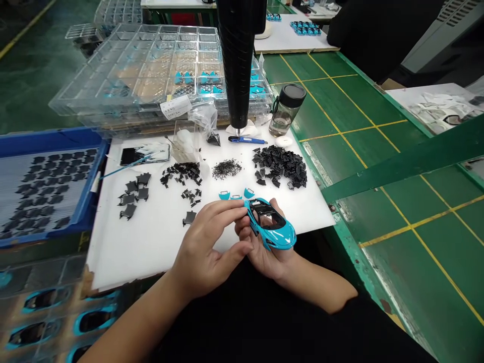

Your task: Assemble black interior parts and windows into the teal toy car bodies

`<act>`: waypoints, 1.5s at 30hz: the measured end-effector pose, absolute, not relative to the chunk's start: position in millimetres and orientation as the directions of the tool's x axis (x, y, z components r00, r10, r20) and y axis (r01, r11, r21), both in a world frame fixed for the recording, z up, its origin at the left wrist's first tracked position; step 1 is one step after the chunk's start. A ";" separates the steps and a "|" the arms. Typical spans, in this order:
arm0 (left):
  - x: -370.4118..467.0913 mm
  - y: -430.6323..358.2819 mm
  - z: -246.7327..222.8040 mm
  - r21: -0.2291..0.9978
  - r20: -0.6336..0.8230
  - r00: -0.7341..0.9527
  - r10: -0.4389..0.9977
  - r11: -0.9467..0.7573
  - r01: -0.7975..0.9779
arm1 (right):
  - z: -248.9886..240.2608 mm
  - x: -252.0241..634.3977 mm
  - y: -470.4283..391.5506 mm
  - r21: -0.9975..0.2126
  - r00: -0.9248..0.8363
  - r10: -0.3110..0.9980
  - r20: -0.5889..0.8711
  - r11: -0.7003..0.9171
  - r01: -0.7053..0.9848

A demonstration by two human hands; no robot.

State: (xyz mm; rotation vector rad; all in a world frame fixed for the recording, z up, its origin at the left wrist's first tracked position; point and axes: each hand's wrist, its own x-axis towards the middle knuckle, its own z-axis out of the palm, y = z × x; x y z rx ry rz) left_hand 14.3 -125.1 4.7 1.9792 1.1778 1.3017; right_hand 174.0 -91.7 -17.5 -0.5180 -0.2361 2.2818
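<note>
My right hand (270, 254) is closed from below around a glossy blue toy car body (280, 237) with dark windows. The fingertips of my left hand (207, 247) grip its rear left edge, with the thumb lower down and apart from the fingers. Just beyond the car, small blue parts (224, 195) lie on the white work board (151, 252). A lone flat black part (189, 218) is near my left hand. Above the board hangs a black electric screwdriver (238, 75), its tip pointing down. What my left fingertips press against is partly hidden.
Piles of black parts (282, 166), tiny screws (227, 169) and black clips (181, 174) are spread across the board. Behind stand a blue pen (247, 140), a bottle (287, 108) and stacked clear trays (151, 60). A blue bin (85, 201) is left; a green beam (401, 159) crosses right.
</note>
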 end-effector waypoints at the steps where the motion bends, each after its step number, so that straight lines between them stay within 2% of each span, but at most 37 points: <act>1: 14.5 -124.8 4.4 0.770 0.479 0.171 0.861 -0.506 0.390 | -18.3 174.4 -92.0 -0.321 -0.621 0.728 -0.291 -0.686 -0.653; 5: 14.2 -124.0 4.3 0.764 0.491 0.162 0.856 -0.513 0.391 | -24.4 176.1 -92.8 -0.391 -0.630 0.738 -0.242 -0.668 -0.633; 9: 13.5 -122.9 7.9 0.746 0.509 0.156 0.847 -0.524 0.410 | -29.9 177.3 -94.0 -0.644 -0.568 0.814 -0.124 -0.501 -0.578; 11: 13.5 -122.5 10.5 0.728 0.523 0.162 0.837 -0.538 0.426 | -31.8 178.0 -94.8 -0.727 -0.556 0.827 -0.077 -0.428 -0.536; 19: 15.2 -124.3 20.4 0.655 0.571 0.188 0.799 -0.582 0.482 | -39.1 183.7 -98.6 -0.882 -0.581 0.814 0.001 -0.273 -0.384; 25: 15.3 -122.0 22.0 0.651 0.573 0.192 0.797 -0.585 0.484 | -39.3 184.9 -102.5 -0.883 -0.541 0.841 -0.026 -0.273 -0.382; 35: 14.3 -123.3 19.9 0.661 0.554 0.192 0.810 -0.568 0.490 | -37.4 184.4 -102.4 -0.673 -0.615 0.779 -0.117 -0.518 -0.528; 37: 14.0 -123.3 19.5 0.663 0.553 0.187 0.812 -0.565 0.492 | -28.8 183.2 -102.4 -0.526 -0.629 0.756 -0.181 -0.615 -0.588; 41: 13.3 -123.3 18.9 0.662 0.561 0.181 0.808 -0.569 0.488 | -14.1 180.1 -103.4 -0.133 -0.686 0.664 -0.298 -0.740 -0.659; 45: 12.3 -124.3 17.2 0.667 0.559 0.177 0.810 -0.567 0.484 | -11.3 177.4 -103.0 0.024 -0.724 0.624 -0.293 -0.752 -0.658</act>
